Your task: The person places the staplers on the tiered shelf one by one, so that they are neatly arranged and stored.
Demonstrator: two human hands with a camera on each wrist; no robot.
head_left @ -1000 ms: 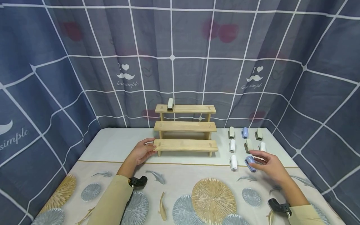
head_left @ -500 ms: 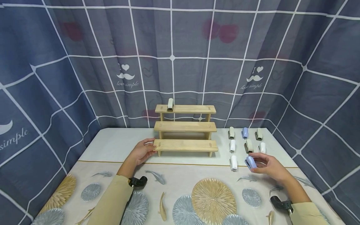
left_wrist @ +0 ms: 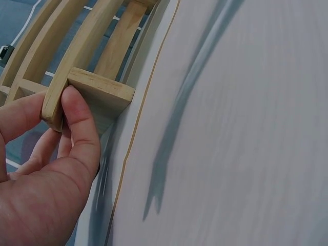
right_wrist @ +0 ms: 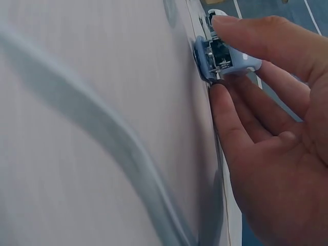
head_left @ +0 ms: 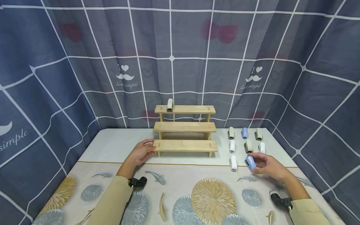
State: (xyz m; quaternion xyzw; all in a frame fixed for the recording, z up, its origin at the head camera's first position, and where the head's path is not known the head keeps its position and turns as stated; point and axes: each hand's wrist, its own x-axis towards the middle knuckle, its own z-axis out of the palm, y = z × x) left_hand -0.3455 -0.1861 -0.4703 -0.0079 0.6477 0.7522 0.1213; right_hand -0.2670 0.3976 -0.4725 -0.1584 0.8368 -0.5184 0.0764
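My left hand (head_left: 142, 152) pinches the left end of the lowest step of a three-step wooden display shelf (head_left: 185, 144). In the left wrist view, thumb and fingers (left_wrist: 79, 115) lie on either side of the board's end (left_wrist: 100, 84). At the table's right, my right hand (head_left: 269, 166) holds a small blue mini stapler (head_left: 250, 163) between thumb and fingers. The right wrist view shows this stapler (right_wrist: 230, 59) side on, its metal inner parts visible, low over the cloth. A white mini stapler (head_left: 170, 104) stands at the left of the top step.
Several other mini staplers, white, cream and one blue (head_left: 244, 133), stand in rows right of the shelf. A white one (head_left: 233, 163) is just left of the held stapler. A checked curtain (head_left: 185, 75) encloses the table (head_left: 121, 140) at back and sides.
The right hand's fingers have closed around the near blue mini stapler, which has turned and shifted slightly. The left hand has stayed on the shelf.
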